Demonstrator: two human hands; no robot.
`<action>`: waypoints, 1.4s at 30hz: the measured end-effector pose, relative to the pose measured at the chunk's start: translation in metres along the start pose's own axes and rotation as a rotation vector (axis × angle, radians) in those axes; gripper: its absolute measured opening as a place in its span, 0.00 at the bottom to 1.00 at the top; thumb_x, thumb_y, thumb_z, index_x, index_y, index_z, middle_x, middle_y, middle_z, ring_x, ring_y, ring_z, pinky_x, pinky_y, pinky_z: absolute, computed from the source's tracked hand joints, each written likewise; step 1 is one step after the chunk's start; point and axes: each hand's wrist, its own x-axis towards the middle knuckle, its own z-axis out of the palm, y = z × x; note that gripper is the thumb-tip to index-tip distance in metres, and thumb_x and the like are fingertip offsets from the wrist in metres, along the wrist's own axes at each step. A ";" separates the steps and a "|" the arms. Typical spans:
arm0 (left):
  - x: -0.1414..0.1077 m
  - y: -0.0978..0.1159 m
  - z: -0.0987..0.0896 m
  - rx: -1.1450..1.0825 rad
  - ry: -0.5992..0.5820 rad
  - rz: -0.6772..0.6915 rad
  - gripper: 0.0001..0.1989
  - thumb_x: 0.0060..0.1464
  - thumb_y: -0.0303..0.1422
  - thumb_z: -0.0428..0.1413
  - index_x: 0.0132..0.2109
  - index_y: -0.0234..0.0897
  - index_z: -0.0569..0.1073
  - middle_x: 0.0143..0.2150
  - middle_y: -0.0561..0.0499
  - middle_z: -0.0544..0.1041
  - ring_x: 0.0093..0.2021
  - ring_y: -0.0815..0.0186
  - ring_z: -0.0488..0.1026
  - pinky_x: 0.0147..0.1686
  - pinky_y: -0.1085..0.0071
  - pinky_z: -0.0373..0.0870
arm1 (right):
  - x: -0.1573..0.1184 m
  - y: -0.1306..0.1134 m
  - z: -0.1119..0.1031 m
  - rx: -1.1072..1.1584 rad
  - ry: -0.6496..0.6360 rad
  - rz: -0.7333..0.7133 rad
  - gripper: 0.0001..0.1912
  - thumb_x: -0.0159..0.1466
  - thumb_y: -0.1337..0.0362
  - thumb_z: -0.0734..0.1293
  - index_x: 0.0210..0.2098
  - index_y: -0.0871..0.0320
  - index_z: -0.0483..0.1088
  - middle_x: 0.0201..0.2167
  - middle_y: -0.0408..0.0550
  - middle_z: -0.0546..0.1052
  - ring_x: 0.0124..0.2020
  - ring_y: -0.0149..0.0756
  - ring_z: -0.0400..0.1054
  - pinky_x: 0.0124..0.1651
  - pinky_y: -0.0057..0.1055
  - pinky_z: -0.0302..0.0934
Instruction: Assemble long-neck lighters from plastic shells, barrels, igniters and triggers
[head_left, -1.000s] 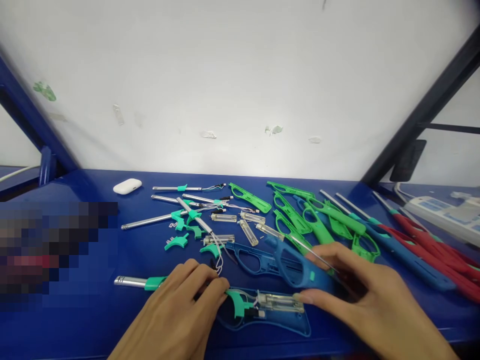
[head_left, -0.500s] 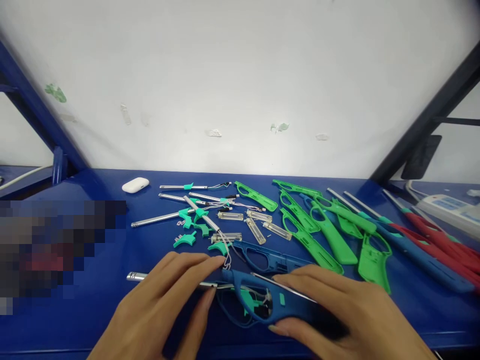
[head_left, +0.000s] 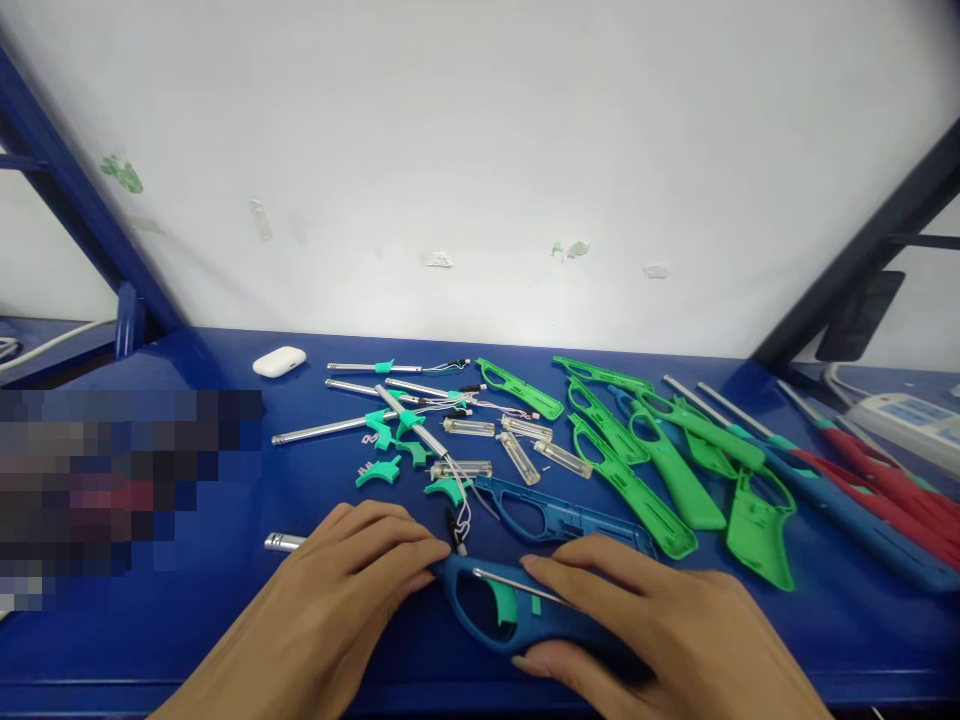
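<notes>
A blue long-nosed gas lighter (head_left: pixel 559 635) lies across both hands near the table's front, its two shell halves together. My left hand (head_left: pixel 337 600) is closed at the shell's front end, where a metal tube (head_left: pixel 283 542) sticks out to the left past the fingers. Around the handle, my right hand (head_left: pixel 667 640) is closed. A thin metal rod-like tool (head_left: pixel 517 585) also runs out from under its fingers, over the shell. The teal trigger (head_left: pixel 504 603) shows inside the finger loop. Just behind the shell, a metal tube with wires (head_left: pixel 412 425) has its wire ends close to my left fingertips.
Several teal triggers (head_left: pixel 379 472), clear fuel tanks (head_left: pixel 517 458) and green shell halves (head_left: pixel 630 485) lie behind the hands. A blue shell half (head_left: pixel 566 520) is close behind the lighter. Blue and red lighters (head_left: pixel 847 510) lie right. A white case (head_left: pixel 280 361) sits back left.
The shell halves, spread apart with wires showing inside, have come together around the trigger. My left fingers have closed in on the shell's front end. The view has shifted slightly.
</notes>
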 end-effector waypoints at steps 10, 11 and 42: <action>0.006 -0.001 0.000 0.036 0.054 0.046 0.19 0.76 0.23 0.52 0.62 0.51 0.77 0.55 0.64 0.86 0.54 0.73 0.83 0.63 0.76 0.71 | 0.004 -0.002 0.007 -0.020 0.090 -0.043 0.25 0.83 0.45 0.58 0.55 0.44 0.85 0.45 0.39 0.89 0.23 0.36 0.83 0.27 0.32 0.81; 0.008 0.000 -0.001 0.043 0.061 0.051 0.20 0.76 0.22 0.51 0.62 0.51 0.77 0.55 0.64 0.86 0.53 0.73 0.83 0.62 0.76 0.70 | 0.005 -0.002 0.007 -0.025 0.100 -0.045 0.27 0.84 0.44 0.55 0.54 0.44 0.85 0.45 0.38 0.89 0.22 0.35 0.83 0.26 0.32 0.81; 0.012 0.012 0.000 0.095 0.162 0.142 0.18 0.72 0.18 0.49 0.51 0.44 0.78 0.44 0.57 0.84 0.44 0.66 0.77 0.47 0.73 0.73 | -0.002 0.005 0.008 0.057 0.072 0.005 0.20 0.74 0.47 0.75 0.61 0.43 0.83 0.48 0.39 0.89 0.28 0.39 0.86 0.33 0.33 0.84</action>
